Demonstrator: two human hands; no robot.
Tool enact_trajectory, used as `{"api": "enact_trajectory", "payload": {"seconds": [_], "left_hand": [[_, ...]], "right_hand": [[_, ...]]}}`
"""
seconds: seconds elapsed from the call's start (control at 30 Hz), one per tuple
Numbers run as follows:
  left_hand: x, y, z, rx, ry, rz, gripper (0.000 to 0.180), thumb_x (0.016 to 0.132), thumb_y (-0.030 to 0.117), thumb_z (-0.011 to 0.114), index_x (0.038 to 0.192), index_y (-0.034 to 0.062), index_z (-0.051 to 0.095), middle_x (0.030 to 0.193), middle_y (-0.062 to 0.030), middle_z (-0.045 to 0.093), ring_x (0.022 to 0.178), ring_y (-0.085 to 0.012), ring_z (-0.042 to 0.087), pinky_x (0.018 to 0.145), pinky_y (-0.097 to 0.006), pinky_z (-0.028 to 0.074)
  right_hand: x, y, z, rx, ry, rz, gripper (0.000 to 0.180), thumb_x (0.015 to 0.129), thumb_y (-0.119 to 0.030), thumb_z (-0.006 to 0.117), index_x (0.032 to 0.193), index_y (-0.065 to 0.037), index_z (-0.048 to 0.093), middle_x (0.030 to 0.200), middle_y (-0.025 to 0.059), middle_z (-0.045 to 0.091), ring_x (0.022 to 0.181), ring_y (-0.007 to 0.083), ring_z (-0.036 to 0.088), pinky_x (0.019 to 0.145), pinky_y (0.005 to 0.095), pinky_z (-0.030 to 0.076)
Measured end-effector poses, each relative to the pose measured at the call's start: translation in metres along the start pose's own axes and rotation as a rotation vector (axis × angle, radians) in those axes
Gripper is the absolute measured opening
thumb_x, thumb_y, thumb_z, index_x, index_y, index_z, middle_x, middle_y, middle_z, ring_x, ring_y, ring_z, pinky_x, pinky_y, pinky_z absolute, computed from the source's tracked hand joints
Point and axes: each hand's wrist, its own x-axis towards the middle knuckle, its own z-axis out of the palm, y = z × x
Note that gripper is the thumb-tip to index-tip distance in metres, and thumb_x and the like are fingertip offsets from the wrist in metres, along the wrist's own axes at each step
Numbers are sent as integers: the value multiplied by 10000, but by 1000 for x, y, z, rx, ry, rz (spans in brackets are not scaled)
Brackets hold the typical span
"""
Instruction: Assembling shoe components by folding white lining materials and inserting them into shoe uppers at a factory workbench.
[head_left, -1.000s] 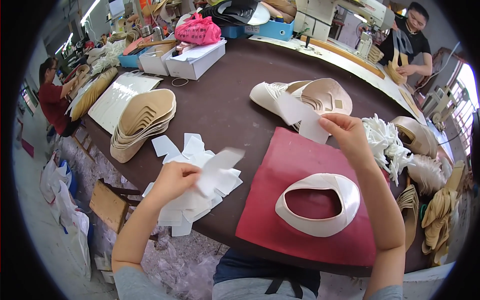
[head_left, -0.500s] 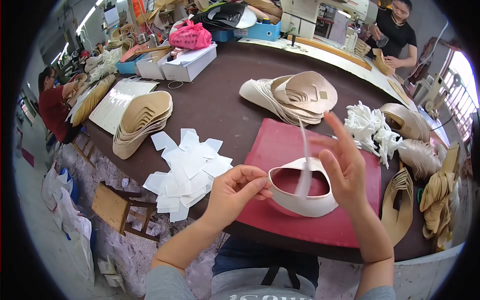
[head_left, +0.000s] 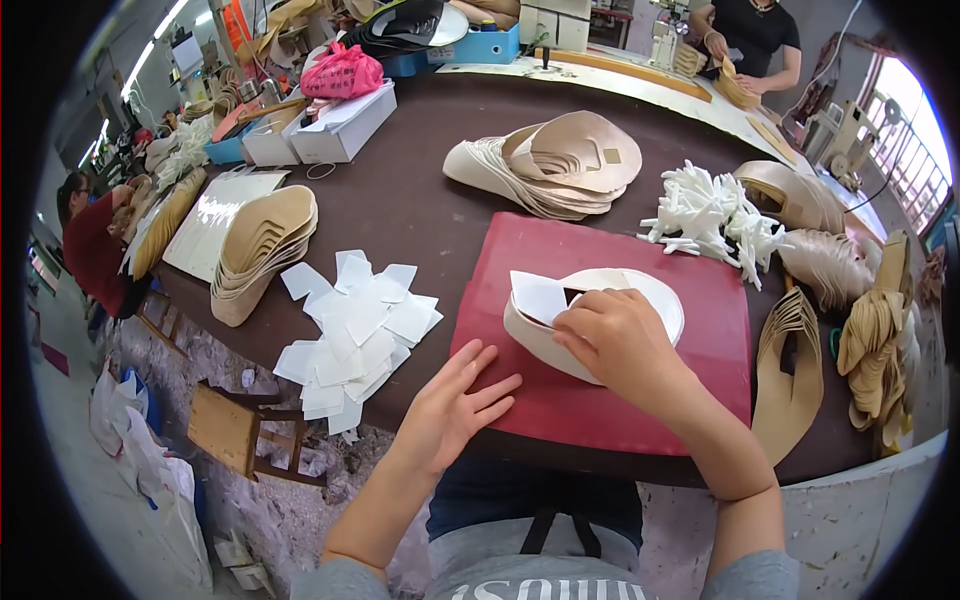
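A cream shoe upper point(head_left: 655, 290) stands on a red mat in front of me, its opening facing up. At its left end a white four-cornered sheet piece point(head_left: 537, 297) sticks up over the rim. My right hand point(head_left: 625, 340) reaches across the upper with curled fingers, the fingertips closed at the piece's lower right edge. Part of the opening is hidden under that hand. To the left of the upper, my left hand point(head_left: 450, 410) is held apart from it, fingers spread, with nothing in it.
Loose white pieces point(head_left: 360, 335) lie heaped to the left. Nested uppers form one stack point(head_left: 265, 250) at the left and another point(head_left: 560, 165) beyond the red mat point(head_left: 590, 420). White strips point(head_left: 710, 220) and tan parts point(head_left: 790, 380) line the right. A co-worker point(head_left: 755, 45) handles tan parts far right.
My right hand has come down onto the upper, and the white piece now sits at its left rim. My left hand has let go of the rim and opened. The whole view has shifted slightly.
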Motion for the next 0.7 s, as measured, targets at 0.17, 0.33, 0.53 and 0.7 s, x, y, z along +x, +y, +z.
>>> {"api": "enact_trajectory", "payload": {"seconds": [0.17,0.33,0.53,0.7], "left_hand": [[18,-8,5,-152,-121,-90,363,973,196,486,1277,-3,473,1287,-177,481,1211,-315,492,1042,-420,374],[40,-17,6,-156,-145,-129,419,970,215,483,1313,-18,429,1252,-189,531,1258,-312,477,1035,-433,389],[61,-19,32,-191,-110,-111,386,961,158,505,1306,0,436,1232,-175,560,1210,-282,532,997,-406,442],[55,1,66,-187,-364,274,346,929,89,572,1263,33,501,1149,-106,613,1067,-190,608,885,-315,499]], "right_hand": [[-7,-2,-9,116,218,208,243,747,-65,706,987,-73,671,933,36,625,777,212,588,729,319,470],[-5,21,-10,-76,266,-59,224,733,-84,716,948,-63,659,834,44,612,718,212,567,672,288,460],[-14,31,-13,-60,487,94,204,732,-16,675,932,-54,685,801,25,651,672,184,560,631,269,457],[-27,24,-84,772,868,576,183,843,-22,599,1016,2,655,818,36,640,651,86,520,593,189,426]]}}
